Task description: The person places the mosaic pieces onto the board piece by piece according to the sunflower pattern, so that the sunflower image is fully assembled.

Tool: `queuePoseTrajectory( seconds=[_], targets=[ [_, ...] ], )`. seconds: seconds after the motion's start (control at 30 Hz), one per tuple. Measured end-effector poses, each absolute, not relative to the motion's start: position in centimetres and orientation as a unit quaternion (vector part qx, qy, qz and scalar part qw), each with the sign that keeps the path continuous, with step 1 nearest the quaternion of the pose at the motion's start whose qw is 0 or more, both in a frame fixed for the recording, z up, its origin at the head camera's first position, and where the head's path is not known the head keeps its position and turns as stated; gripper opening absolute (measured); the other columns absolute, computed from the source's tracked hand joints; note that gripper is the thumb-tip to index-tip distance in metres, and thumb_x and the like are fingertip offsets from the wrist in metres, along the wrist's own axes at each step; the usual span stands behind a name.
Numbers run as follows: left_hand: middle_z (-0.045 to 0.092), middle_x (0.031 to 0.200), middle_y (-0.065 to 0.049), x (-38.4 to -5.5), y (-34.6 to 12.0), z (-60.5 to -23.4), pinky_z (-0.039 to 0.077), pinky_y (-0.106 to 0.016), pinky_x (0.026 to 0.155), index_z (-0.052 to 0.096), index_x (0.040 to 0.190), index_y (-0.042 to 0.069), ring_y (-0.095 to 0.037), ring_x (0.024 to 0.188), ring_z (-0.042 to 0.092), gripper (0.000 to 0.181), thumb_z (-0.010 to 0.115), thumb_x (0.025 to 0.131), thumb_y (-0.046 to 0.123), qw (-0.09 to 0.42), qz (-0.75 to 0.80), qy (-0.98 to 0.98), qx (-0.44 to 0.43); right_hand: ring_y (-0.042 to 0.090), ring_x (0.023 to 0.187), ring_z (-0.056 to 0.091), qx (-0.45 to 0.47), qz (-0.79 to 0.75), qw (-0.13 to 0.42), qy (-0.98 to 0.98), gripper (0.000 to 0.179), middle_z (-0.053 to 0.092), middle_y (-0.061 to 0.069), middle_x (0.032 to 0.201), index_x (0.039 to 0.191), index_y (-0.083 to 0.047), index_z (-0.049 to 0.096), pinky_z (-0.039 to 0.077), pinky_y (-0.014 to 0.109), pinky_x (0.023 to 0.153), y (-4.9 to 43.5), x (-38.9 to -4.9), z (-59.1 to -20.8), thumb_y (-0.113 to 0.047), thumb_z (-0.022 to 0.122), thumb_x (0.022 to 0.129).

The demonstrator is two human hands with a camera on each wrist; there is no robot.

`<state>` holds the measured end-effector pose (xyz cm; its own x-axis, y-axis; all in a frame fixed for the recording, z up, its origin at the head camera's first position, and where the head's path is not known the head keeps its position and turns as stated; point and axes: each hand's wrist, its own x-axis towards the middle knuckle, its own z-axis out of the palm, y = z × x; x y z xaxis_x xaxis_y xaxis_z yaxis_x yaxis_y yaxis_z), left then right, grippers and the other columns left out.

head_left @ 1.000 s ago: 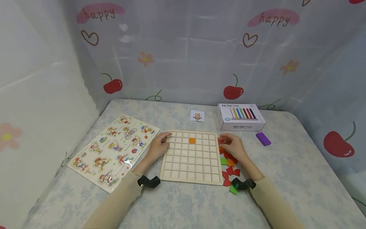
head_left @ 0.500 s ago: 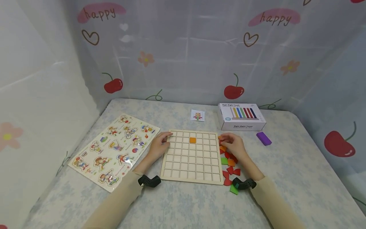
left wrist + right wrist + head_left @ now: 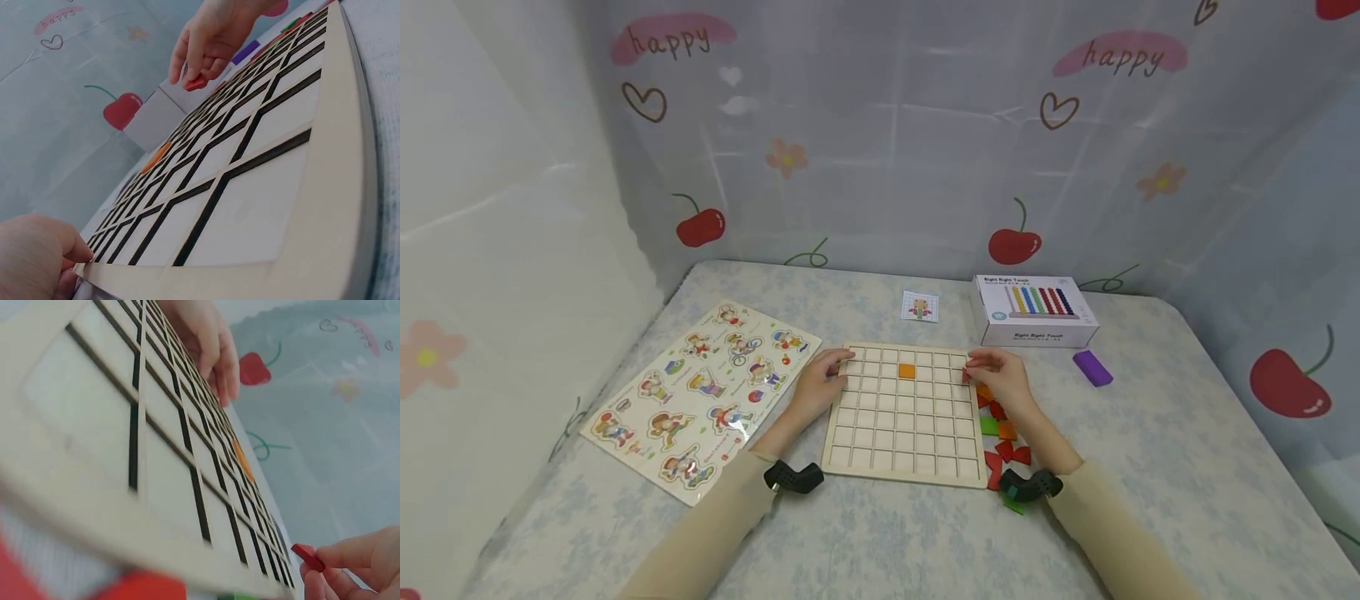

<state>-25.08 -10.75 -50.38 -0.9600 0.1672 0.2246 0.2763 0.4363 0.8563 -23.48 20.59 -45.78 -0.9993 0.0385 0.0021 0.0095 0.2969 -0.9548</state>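
A wooden grid board (image 3: 904, 478) lies in the middle of the table, with one orange square tile (image 3: 907, 372) in a cell of its upper rows. My left hand (image 3: 818, 387) grips the board's left edge near the far corner; in the left wrist view its fingertips (image 3: 80, 249) are right at the rim. Between thumb and fingers my right hand (image 3: 1006, 385) pinches a small red tile (image 3: 308, 557), held up over the board's right edge near the top. Loose red tiles (image 3: 1003, 451), a green tile (image 3: 989, 426) and an orange tile (image 3: 1007, 430) lie beside that edge, partly under the right hand and wrist.
A picture puzzle board (image 3: 700, 400) lies slanted at the left. Behind the grid board lies a small pattern card (image 3: 920, 306). At the back right stands a white box (image 3: 1036, 311), with a purple block (image 3: 1092, 368) in front of it.
My right hand has lifted a red tile from the loose ones and moved slightly left, over the board's right edge. The left hand has stayed at the board's left edge.
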Motion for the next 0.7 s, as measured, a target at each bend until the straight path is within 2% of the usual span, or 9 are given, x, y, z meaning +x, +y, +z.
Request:
queuePoseTrajectory(
  seconds=[0.13, 0.27, 0.4, 0.6, 0.7],
  targets=[
    [0.056, 0.133, -0.011, -25.1, -10.8, -50.5, 0.049, -0.044, 0.098, 0.062, 0.125, 0.009, -0.030, 0.116, 0.057, 0.038, 0.057, 0.088, 0.001, 0.053, -0.516, -0.845, -0.131, -0.002, 0.072, 0.060, -0.012, 0.605, 0.009, -0.796, 0.027, 0.067, 0.016, 0.093, 0.113, 0.013, 0.060, 0.053, 0.013, 0.068, 18.6, -24.1, -45.9, 0.003, 0.061, 0.087],
    [0.056, 0.134, -0.010, -25.0, -10.7, -50.5, 0.049, -0.044, 0.098, 0.062, 0.126, 0.010, -0.029, 0.117, 0.057, 0.039, 0.057, 0.088, 0.000, 0.053, -0.515, -0.846, -0.129, 0.001, 0.073, 0.060, -0.008, 0.589, 0.002, -0.808, 0.026, 0.066, 0.025, 0.100, 0.112, 0.010, 0.062, 0.053, 0.013, 0.069, 16.9, -24.5, -46.2, 0.001, 0.063, 0.087],
    [0.055, 0.134, -0.012, -24.8, -10.6, -50.5, 0.049, -0.044, 0.097, 0.062, 0.125, 0.009, -0.029, 0.115, 0.057, 0.039, 0.058, 0.088, 0.000, 0.057, -0.513, -0.846, -0.132, 0.005, 0.072, 0.061, 0.008, 0.570, 0.005, -0.822, 0.023, 0.066, 0.026, 0.098, 0.108, 0.009, 0.064, 0.054, 0.015, 0.068, 15.6, -24.7, -46.7, 0.000, 0.064, 0.086],
    [0.055, 0.134, -0.014, -24.7, -10.5, -50.3, 0.050, -0.044, 0.096, 0.063, 0.123, 0.007, -0.031, 0.115, 0.058, 0.038, 0.058, 0.087, -0.001, 0.064, -0.507, -0.848, -0.138, 0.018, 0.079, 0.063, 0.021, 0.544, 0.015, -0.838, 0.025, 0.067, 0.023, 0.095, 0.106, 0.006, 0.066, 0.053, 0.017, 0.068, 14.8, -24.8, -47.0, 0.001, 0.068, 0.082],
    [0.055, 0.134, -0.014, -24.7, -10.7, -50.2, 0.050, -0.044, 0.096, 0.063, 0.123, 0.007, -0.030, 0.118, 0.056, 0.037, 0.058, 0.087, -0.001, 0.065, -0.505, -0.849, -0.137, 0.025, 0.082, 0.064, 0.034, 0.527, 0.012, -0.849, 0.027, 0.067, 0.022, 0.096, 0.107, 0.005, 0.066, 0.055, 0.022, 0.072, 14.7, -24.8, -46.8, 0.001, 0.070, 0.080]
  ],
)
